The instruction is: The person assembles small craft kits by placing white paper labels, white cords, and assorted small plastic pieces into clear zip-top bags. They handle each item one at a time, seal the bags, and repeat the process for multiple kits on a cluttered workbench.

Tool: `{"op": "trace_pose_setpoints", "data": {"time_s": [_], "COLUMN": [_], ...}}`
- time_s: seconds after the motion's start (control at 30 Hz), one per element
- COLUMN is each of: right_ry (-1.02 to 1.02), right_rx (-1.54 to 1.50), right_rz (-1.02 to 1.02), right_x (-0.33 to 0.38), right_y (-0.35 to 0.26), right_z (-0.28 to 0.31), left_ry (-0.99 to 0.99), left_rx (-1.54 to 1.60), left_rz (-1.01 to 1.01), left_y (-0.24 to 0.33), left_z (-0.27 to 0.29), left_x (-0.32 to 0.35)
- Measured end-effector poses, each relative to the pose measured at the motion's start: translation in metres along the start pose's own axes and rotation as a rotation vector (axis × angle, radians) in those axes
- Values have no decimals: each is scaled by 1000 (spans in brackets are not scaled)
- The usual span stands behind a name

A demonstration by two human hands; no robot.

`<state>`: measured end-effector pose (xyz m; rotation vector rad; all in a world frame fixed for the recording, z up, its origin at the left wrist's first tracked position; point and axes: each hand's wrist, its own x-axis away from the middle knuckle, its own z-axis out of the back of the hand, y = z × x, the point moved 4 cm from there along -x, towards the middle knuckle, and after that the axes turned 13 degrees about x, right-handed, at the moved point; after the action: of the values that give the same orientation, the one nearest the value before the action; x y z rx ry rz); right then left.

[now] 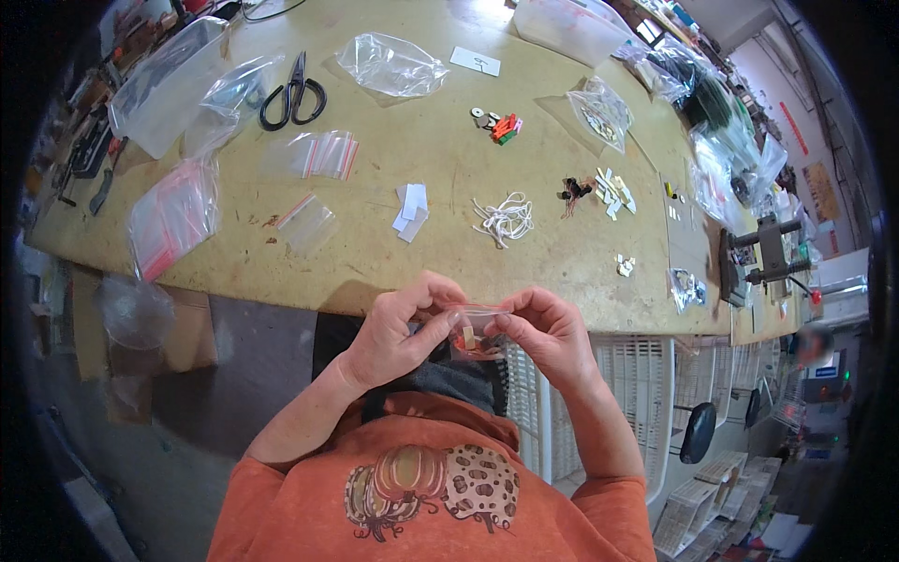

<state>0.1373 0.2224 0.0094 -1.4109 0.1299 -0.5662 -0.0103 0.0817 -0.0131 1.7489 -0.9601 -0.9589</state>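
A broad yellowish table (581, 290) stretches before a person (421, 421) in an orange shirt printed with pumpkins, while white crates (637, 375) stand below its near edge on the person's right. A clear tub (140, 117) sits toward the far left of the tabletop and a second tub (571, 33) at the far side, right of centre; a metal press (773, 248) stands by the right end. A bundle of red-edged bags (173, 220) lies at left. Just off the near edge, above the lap, the left hand (403, 332) and right hand (552, 337) nearly meet, thumbs and fingers pinching opposite sides of the top of a small clear pouch (478, 347); inside it show a pale yellow piece and reddish bits too hazy to name. Beyond the hands, black-handled scissors (295, 98) lie near loose zip bags (328, 155), with a tangle of white cord (506, 220) directly ahead. White slips (410, 211) overlap left of the cord, and a white card (476, 61) lies farther back. Smallest are the heaps: bright clips (506, 128), dark pieces (573, 192) beside pale strips (615, 194), and, nearer the edge, little pale chips (625, 266).
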Motion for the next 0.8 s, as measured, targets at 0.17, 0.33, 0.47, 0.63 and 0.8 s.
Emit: {"op": "trace_pose_setpoints", "data": {"time_s": [0.17, 0.33, 0.47, 0.63, 0.8], "right_ry": [8, 47, 153, 333, 209], "right_rx": [-46, -43, 199, 806, 666], "right_rz": [22, 62, 36, 450, 301], "right_x": [-1, -3, 4, 5, 10], "right_y": [-1, 2, -16, -18, -13], "right_z": [-3, -5, -16, -27, -10], "left_ry": [2, 7, -22, 52, -67], "left_rx": [14, 26, -152, -566, -614], "left_rz": [4, 14, 47, -213, -205], "left_y": [3, 1, 11, 11, 15], "left_z": [1, -1, -9, -19, -20], "left_x": [-1, -1, -7, -12, -12]}}
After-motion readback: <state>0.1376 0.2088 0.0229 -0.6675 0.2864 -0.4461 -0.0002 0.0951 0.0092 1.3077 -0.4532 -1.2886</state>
